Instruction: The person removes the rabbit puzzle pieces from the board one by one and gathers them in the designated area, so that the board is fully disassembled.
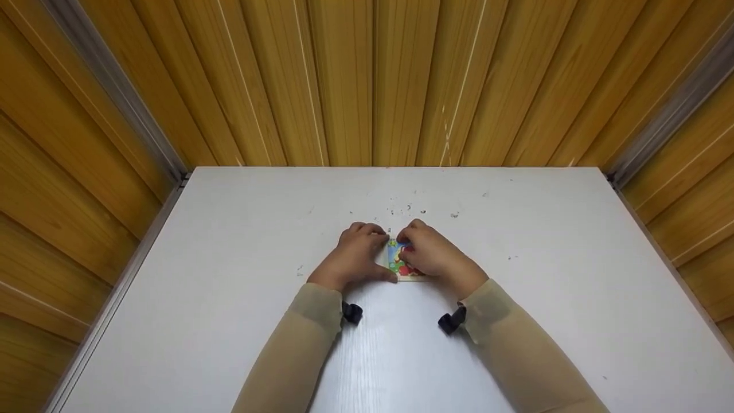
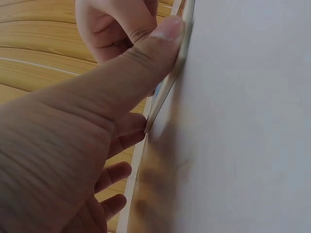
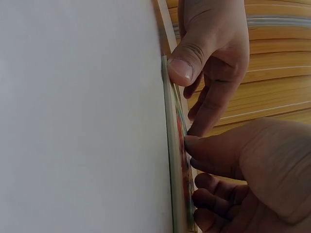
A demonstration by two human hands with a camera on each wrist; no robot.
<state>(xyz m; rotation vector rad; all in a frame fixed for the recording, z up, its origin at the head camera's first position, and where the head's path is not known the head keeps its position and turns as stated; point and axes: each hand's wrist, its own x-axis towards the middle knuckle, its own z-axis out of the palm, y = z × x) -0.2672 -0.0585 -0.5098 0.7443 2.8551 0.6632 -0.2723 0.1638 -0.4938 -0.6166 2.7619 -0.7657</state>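
A small flat board with a bright cartoon picture point(image 1: 393, 265) and a pale border lies on the white table. My left hand point(image 1: 358, 255) holds its left side, thumb at the near corner and a finger at the far corner. The left wrist view shows the thumb point(image 2: 158, 46) pressed on the board's pale edge point(image 2: 163, 94). My right hand point(image 1: 433, 252) rests over the picture's right part with bent fingers, their tips touching its surface in the right wrist view. Whether these fingertips pinch a loose piece is hidden. The board's edge point(image 3: 171, 131) looks thin there.
The white table point(image 1: 200, 321) has small dark marks point(image 1: 409, 206) beyond the hands. Wood-look panels point(image 1: 344, 86) rise behind it and at both sides, with metal posts point(image 1: 120, 80) at the corners. A black wrist camera point(image 1: 352, 313) sits at each cuff.
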